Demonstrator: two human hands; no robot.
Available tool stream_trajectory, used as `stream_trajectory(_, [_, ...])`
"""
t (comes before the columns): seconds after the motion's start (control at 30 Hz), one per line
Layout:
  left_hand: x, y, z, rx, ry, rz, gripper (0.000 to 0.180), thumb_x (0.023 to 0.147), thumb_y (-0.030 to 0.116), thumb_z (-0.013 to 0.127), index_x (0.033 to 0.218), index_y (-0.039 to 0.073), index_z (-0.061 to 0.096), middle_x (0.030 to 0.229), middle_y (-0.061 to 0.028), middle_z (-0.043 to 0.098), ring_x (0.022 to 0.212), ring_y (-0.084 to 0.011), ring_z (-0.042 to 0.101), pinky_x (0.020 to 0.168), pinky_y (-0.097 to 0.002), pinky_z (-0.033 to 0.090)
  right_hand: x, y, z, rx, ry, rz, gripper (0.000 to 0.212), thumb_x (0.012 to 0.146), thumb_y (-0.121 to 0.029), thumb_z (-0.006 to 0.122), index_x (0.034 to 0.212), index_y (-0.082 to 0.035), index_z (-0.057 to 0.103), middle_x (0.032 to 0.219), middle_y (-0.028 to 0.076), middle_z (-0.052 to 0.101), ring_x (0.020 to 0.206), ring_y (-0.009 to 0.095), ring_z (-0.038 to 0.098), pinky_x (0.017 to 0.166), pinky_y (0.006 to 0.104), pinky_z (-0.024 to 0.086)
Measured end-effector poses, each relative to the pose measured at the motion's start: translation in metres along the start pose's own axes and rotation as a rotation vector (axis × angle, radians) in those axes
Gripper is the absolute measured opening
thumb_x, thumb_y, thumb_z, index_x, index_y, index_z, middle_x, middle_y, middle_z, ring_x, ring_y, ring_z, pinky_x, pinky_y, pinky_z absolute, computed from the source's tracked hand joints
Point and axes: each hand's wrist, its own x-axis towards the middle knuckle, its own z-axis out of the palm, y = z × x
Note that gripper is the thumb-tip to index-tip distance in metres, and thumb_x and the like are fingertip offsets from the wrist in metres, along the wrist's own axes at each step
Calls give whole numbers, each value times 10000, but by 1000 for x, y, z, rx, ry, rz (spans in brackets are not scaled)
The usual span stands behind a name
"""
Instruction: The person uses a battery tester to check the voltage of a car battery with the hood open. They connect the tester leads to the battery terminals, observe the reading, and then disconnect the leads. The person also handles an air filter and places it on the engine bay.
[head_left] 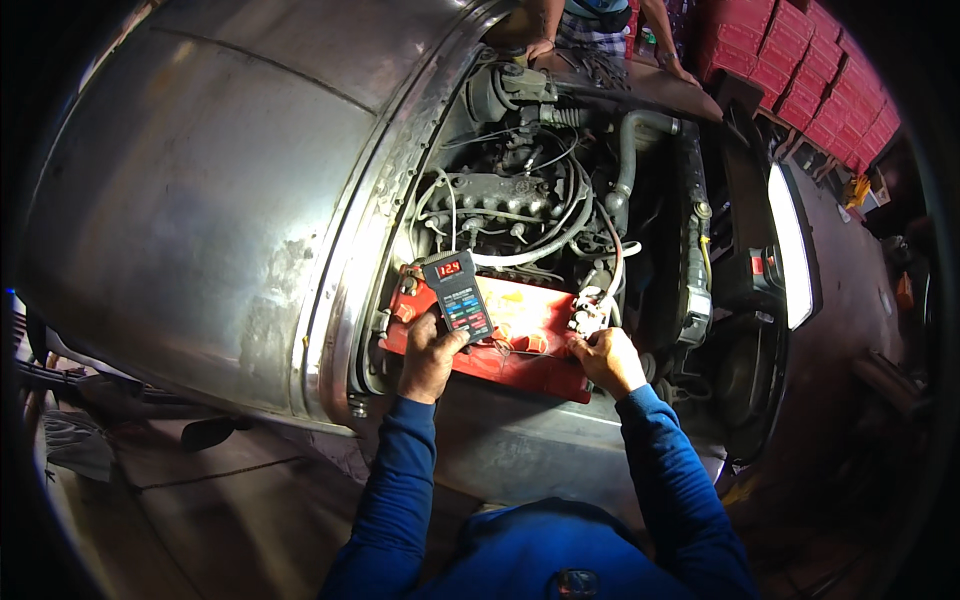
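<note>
- Hands apart: left hand (430,358) wrapped around black handheld meter (462,298) with red-lit display (449,268), over 11 o'clock edge of red box-shaped battery (545,372). Right hand (612,362) pinching beside pale metal clamp (590,312), battery's 3 o'clock end; what's pinched, can't tell.
- I'd face display square-on, hold right-hand pinch still, read once digits settle.
- Count: one meter, one battery, two own hands, two co-worker's hands (540,48) at 12.

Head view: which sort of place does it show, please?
Most likely a vehicle repair workshop: an exposed engine, a red car battery and a handheld digital tester with a lit display suggest it.
</note>
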Motion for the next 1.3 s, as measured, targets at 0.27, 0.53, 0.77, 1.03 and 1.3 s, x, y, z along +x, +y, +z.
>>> stream_trajectory(0.27, [-27,4,2,118,50,185,310,923,54,652,1220,-2,586,1085,-50,671,960,-114,634,872,-288,520,12,-7,-13,-238,-110,-107,373,855,-358,697,759,2,729,757,241,708,745,388,728,713,455,585])
stream_trajectory(0.53, [-58,-23,-2,15,461,323,393,925,58,708,1284,36,549,1051,-5,607,904,-82,537,795,-255,455,-17,-90,-27,146,-129,-380,250,862,-251,708,821,-5,706,709,171,680,660,286,692,640,416,534])
stream_trajectory(0.77, [-77,-16,-22,166,629,343,312,909,86,725,1197,0,641,1109,-117,652,977,-282,629,865,-429,490,75,-149,50,793,-316,-186,182,864,-97,691,920,67,637,819,145,708,645,228,695,559,329,548])
stream_trajectory(1.03, [-73,-2,-8,-153,527,228,189,896,27,720,1066,-1,644,979,-46,677,848,-114,618,740,-304,501,139,-180,129,-256,-194,-460,572,799,-442,805,1217,-63,713,1088,216,738,985,386,715,850,451,568])
stream_trajectory(1.3, [-58,-2,-7,-93,524,228,371,902,0,703,1250,11,574,1082,-48,653,917,-114,626,802,-292,524,140,-203,139,-509,-126,-506,237,845,-210,651,941,-16,748,952,224,746,929,372,739,796,456,590])
